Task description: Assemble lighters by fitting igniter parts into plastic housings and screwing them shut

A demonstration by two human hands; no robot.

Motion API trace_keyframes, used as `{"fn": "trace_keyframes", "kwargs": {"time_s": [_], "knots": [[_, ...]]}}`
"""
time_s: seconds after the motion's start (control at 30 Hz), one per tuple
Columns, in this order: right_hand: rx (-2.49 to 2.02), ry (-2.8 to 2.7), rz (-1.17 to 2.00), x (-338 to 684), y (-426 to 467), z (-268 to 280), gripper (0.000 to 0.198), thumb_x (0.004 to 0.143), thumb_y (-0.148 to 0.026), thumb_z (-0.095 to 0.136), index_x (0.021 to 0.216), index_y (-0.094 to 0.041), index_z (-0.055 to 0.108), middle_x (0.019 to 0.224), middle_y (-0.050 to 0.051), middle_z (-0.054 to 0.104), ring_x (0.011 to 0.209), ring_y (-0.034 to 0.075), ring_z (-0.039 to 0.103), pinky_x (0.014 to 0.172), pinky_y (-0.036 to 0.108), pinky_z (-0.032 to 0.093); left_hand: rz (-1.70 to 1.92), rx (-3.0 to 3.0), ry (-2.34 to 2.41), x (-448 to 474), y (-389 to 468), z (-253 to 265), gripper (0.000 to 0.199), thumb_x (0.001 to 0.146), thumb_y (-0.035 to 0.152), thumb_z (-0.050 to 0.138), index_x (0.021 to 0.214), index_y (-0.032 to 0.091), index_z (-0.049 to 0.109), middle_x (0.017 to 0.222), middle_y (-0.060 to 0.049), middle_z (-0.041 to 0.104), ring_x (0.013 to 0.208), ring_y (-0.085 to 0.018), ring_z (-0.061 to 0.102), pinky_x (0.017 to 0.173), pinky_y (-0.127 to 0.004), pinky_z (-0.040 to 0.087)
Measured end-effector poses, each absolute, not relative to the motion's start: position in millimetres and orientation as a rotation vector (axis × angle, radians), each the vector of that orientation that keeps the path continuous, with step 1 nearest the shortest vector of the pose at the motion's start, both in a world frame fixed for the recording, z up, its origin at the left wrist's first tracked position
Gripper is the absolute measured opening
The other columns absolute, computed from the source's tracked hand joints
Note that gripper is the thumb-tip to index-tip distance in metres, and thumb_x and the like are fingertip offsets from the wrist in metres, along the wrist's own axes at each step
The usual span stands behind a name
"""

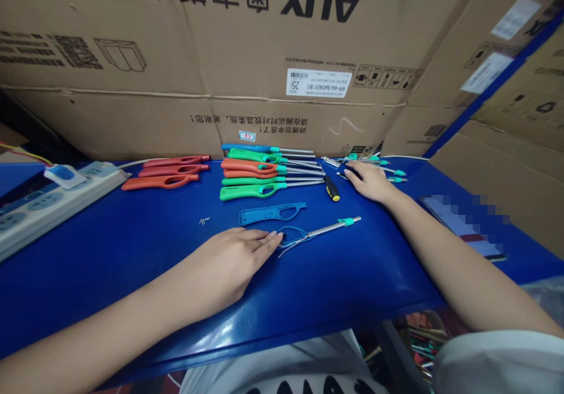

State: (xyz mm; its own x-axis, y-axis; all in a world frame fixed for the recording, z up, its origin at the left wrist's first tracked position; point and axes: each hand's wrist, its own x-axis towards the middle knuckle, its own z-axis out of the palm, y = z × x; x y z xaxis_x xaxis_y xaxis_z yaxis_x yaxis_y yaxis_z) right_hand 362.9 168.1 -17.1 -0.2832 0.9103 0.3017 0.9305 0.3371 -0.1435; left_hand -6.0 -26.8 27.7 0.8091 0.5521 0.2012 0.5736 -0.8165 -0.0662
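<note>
My left hand (235, 259) is palm down on the table, its fingers together and the thumb hidden. Its fingertips close on the wire end of a lighter tube assembly (328, 228), which has a metal tube, a teal collar and looped blue wires. Just behind lies a blue lighter handle half-shell (268, 213). My right hand (370, 181) rests over a pile of lighter tubes with teal collars (396, 172), fingers spread; a dark part shows under them. A short black-and-yellow screwdriver (332, 189) lies beside it.
Lighters with green handles (251, 191), orange and blue ones too, are lined up at centre. Red and orange handle shells (161, 181) lie left, near a white power strip (57, 203). Small screws (204, 221) lie loose. A phone-like device (462, 226) is right; cardboard (247, 47) walls the back.
</note>
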Motion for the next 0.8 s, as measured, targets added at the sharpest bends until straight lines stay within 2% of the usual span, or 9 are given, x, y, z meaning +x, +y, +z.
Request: {"fn": "trace_keyframes", "kwargs": {"time_s": [0.1,0.23,0.4,0.53,0.63,0.7,0.8], "knots": [[-1.605,-2.287,-0.091,362,165,-15,0.049,0.101,-0.046,0.037,0.127,-0.017,0.067,0.141,0.013,0.063,0.133,0.033,0.055,0.112,0.053,0.038,-0.307,-2.858,-0.922,-6,-25,28,0.047,0.091,0.005,0.046,0.135,0.007,0.062,0.12,-0.017,0.075,0.106,-0.028,0.074,0.09,-0.04,0.063],[-1.607,-2.181,-0.163,363,165,-8,0.039,0.098,-0.037,0.043,0.112,-0.016,0.072,0.123,0.015,0.072,0.121,0.03,0.062,0.107,0.047,0.044,-0.357,-2.882,-0.907,-6,-22,26,0.043,0.094,0.008,0.046,0.133,0.009,0.064,0.118,-0.015,0.076,0.104,-0.027,0.074,0.09,-0.04,0.063],[-1.724,-1.986,-0.213,368,184,1,0.036,0.089,-0.021,0.047,0.114,-0.013,0.072,0.122,0.017,0.07,0.116,0.033,0.062,0.101,0.047,0.048,-0.355,-2.936,-0.928,-6,-21,25,0.043,0.095,0.008,0.045,0.134,0.009,0.063,0.12,-0.015,0.075,0.108,-0.027,0.073,0.093,-0.04,0.062],[-1.85,-1.896,-0.188,368,208,6,0.033,0.084,-0.025,0.057,0.109,-0.016,0.075,0.119,0.016,0.072,0.115,0.036,0.062,0.096,0.048,0.049,-0.329,-2.992,-0.978,-6,-22,27,0.045,0.096,0.008,0.043,0.139,0.01,0.06,0.128,-0.014,0.072,0.115,-0.027,0.07,0.098,-0.04,0.06],[-1.937,-1.843,-0.131,363,223,7,0.026,0.08,-0.03,0.065,0.1,-0.019,0.077,0.107,0.013,0.076,0.105,0.032,0.066,0.09,0.044,0.05,-0.323,-3.032,-1.051,-6,-22,28,0.046,0.097,0.009,0.044,0.141,0.013,0.058,0.132,-0.011,0.07,0.117,-0.025,0.069,0.1,-0.039,0.059],[-1.97,-1.816,-0.101,358,228,8,0.017,0.077,-0.028,0.068,0.09,-0.02,0.077,0.098,0.011,0.077,0.099,0.03,0.067,0.087,0.043,0.049,-0.321,-3.048,-1.092,-7,-22,28,0.047,0.097,0.009,0.044,0.141,0.014,0.057,0.133,-0.01,0.069,0.117,-0.024,0.069,0.1,-0.038,0.059],[-1.938,-1.8,-0.093,351,225,13,0.005,0.075,-0.019,0.067,0.076,-0.02,0.072,0.091,0.012,0.076,0.102,0.032,0.065,0.093,0.047,0.045,-0.304,-3.054,-1.121,-8,-22,29,0.047,0.097,0.009,0.044,0.141,0.015,0.057,0.133,-0.01,0.069,0.117,-0.025,0.069,0.1,-0.039,0.059]]}}
